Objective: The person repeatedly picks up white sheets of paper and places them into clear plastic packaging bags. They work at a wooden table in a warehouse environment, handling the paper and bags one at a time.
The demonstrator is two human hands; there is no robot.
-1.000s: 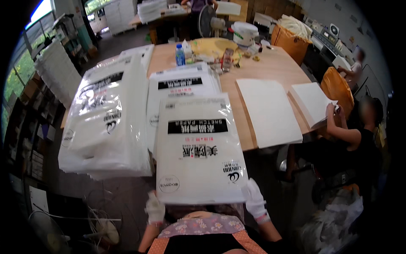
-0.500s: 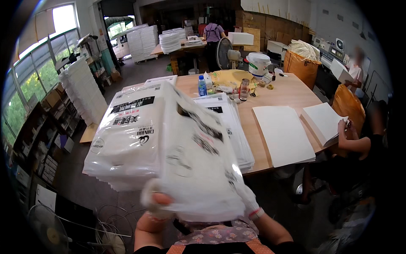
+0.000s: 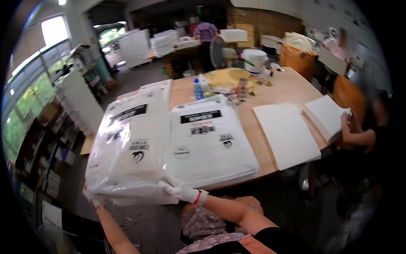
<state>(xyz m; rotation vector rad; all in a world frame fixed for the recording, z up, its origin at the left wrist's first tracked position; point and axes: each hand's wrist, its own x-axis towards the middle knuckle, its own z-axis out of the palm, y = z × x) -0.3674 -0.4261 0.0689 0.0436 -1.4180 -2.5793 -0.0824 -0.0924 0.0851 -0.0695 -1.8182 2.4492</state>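
Note:
In white knitted gloves, my hands are at the near corners of the top plastic-wrapped paper pack (image 3: 127,156) on the left stack. My left hand (image 3: 93,197) grips its near left corner; blur and the pack hide most of the fingers. My right hand (image 3: 181,190) is closed on the near right corner, thumb side up. The pack's clear wrap is shiny, with black print, and its near edge sags over the front. Close beside it on the right lies another stack of similar white packs (image 3: 211,156), squared up on the wooden table (image 3: 283,91).
A stack of plain white sheets (image 3: 287,135) lies to the right. Farther right, a seated person's hands (image 3: 349,120) hold another white stack (image 3: 325,114). A blue-capped bottle (image 3: 198,89), a glass (image 3: 242,89) and a white bucket (image 3: 254,61) stand toward the back. Shelves (image 3: 46,156) line the left.
A pack was raised and tilted between both hands in front of the right stack. Now no pack is raised, and both hands have moved left to the left stack's front edge.

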